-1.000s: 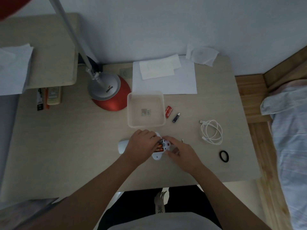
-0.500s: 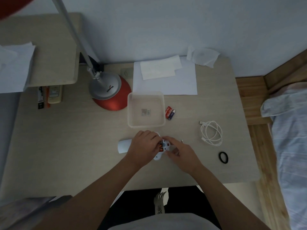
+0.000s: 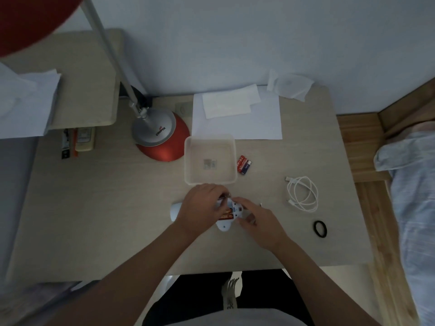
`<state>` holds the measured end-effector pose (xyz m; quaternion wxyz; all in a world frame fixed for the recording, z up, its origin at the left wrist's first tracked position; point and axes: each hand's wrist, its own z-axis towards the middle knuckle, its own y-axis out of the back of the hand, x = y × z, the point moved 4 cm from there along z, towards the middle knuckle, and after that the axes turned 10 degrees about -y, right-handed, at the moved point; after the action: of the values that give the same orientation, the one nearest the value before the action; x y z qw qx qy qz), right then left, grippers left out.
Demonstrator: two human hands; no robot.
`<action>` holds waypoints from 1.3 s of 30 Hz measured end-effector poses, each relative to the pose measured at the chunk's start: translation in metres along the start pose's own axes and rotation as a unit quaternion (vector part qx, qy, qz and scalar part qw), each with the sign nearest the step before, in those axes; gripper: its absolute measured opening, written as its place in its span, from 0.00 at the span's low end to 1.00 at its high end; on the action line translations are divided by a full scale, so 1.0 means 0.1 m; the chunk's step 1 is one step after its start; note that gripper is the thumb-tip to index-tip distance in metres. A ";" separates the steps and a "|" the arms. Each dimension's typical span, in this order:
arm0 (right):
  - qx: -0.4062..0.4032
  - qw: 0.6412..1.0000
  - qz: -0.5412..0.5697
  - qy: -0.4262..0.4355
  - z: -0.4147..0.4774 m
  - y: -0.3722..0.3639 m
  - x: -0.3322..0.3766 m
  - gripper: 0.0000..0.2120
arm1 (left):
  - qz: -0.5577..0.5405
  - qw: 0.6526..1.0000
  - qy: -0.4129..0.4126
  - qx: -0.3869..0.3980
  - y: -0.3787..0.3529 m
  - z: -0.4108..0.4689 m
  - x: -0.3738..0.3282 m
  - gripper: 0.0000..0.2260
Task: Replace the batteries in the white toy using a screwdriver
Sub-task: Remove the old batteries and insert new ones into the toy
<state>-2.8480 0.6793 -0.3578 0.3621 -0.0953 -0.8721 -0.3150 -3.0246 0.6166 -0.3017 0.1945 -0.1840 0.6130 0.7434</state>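
The white toy (image 3: 224, 223) lies near the front middle of the surface (image 3: 106, 208), with its battery bay turned up, so that the red and gold batteries (image 3: 226, 214) inside can be reached from above. The left hand (image 3: 200, 212) covers the left part of the toy and presses it down, I think to keep it from sliding; its fingers (image 3: 220, 195) are curled together over the far edge of the bay, touching what seems a battery end. The right hand (image 3: 257, 220) comes from the right, its fingers closed on the toy's right side, perhaps on a small cover, but this I cannot tell. Just beyond the toy stands a clear plastic tray (image 3: 233, 158) with small pieces inside, probably kept there so they do not get lost. Two loose batteries (image 3: 244, 164) lie just right of the tray, set apart from the work. A thin metal tip (image 3: 260, 204) shows beside the right hand; whether it is the screwdriver is not clear. A white cable (image 3: 302, 194) and a black ring (image 3: 320, 228) lie well apart on the right.
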 end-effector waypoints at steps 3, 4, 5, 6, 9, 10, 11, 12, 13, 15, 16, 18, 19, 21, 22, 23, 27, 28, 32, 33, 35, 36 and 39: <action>-0.001 1.000 0.000 0.007 -0.01 -0.01 0.01 0.25 | 0.001 0.999 0.032 0.009 0.20 0.25 0.14 0.05; -0.002 1.000 -0.002 0.009 -0.01 -0.02 0.01 0.25 | 0.008 0.999 0.040 0.015 0.25 0.33 0.21 0.05; -0.003 1.000 -0.002 0.011 -0.01 -0.02 0.01 0.24 | 0.017 0.999 0.045 0.022 0.29 0.42 0.27 0.05; -0.003 1.000 -0.001 0.012 -0.01 -0.03 0.01 0.24 | 0.029 0.998 0.050 0.035 0.31 0.50 0.35 0.05; -0.001 1.000 0.005 0.011 -0.01 -0.03 0.01 0.24 | 0.046 0.988 0.087 0.115 0.26 0.67 0.60 0.04; -0.002 1.000 0.005 0.011 -0.01 -0.02 0.01 0.24 | 0.046 0.983 0.098 0.150 0.21 0.71 0.66 0.03; -0.005 1.000 0.001 0.012 -0.01 -0.01 0.02 0.24 | 0.048 0.977 0.105 0.181 0.16 0.74 0.71 0.03; -0.008 1.000 -0.003 0.015 -0.01 -0.01 0.02 0.24 | 0.051 0.971 0.106 0.207 0.11 0.76 0.74 0.03; -0.009 1.000 -0.007 0.017 0.00 0.00 0.03 0.24 | 0.054 0.967 0.105 0.225 0.07 0.78 0.76 0.04; -0.004 1.000 -0.010 0.020 0.01 0.00 0.02 0.24 | 0.059 0.961 0.104 0.250 0.00 0.81 0.80 0.04; -0.001 1.000 -0.011 0.021 0.02 0.00 0.02 0.25 | 0.062 0.958 0.105 0.259 -0.03 0.81 0.82 0.05; 0.001 1.000 -0.012 0.025 0.03 0.00 0.01 0.25 | 0.059 0.956 0.106 0.266 -0.06 0.82 0.85 0.06; 0.001 1.000 -0.014 0.025 0.03 0.00 0.00 0.25 | 0.054 0.956 0.107 0.266 -0.07 0.82 0.86 0.06; 0.001 1.000 -0.017 0.025 0.04 0.00 -0.01 0.25 | 0.048 0.957 0.106 0.267 -0.09 0.82 0.87 0.06; 0.001 1.000 -0.019 0.023 0.04 0.00 -0.01 0.25 | 0.046 0.957 0.107 0.266 -0.09 0.82 0.88 0.06; 0.002 1.000 -0.020 0.019 0.04 0.00 -0.02 0.25 | 0.044 0.957 0.109 0.264 -0.09 0.81 0.89 0.06; 0.006 1.000 -0.018 0.011 0.05 -0.01 -0.03 0.25 | 0.044 0.960 0.111 0.255 -0.09 0.79 0.89 0.05; 0.008 1.000 -0.019 0.010 0.05 -0.01 -0.03 0.26 | 0.046 0.959 0.109 0.256 -0.09 0.78 0.88 0.05; 0.010 1.000 -0.027 0.012 0.06 0.00 -0.02 0.26 | 0.041 0.964 0.121 0.233 -0.05 0.74 0.84 0.08; 0.010 1.000 -0.027 0.012 0.06 0.00 -0.01 0.26 | 0.032 0.966 0.130 0.223 -0.03 0.71 0.83 0.10; 0.009 1.000 -0.027 0.010 0.05 0.01 -0.01 0.26 | 0.000 0.970 0.148 0.192 0.00 0.63 0.77 0.10; 0.009 1.000 -0.025 0.009 0.04 0.00 -0.01 0.25 | -0.017 0.974 0.150 0.169 0.03 0.57 0.72 0.10; 0.007 1.000 -0.025 0.013 0.03 0.00 0.00 0.25 | -0.028 0.989 0.120 0.086 0.13 0.36 0.52 0.11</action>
<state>-2.8496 0.6812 -0.3590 0.3663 -0.0665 -0.8716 -0.3189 -3.0773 0.6527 -0.3108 0.1552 -0.2711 0.6878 0.6552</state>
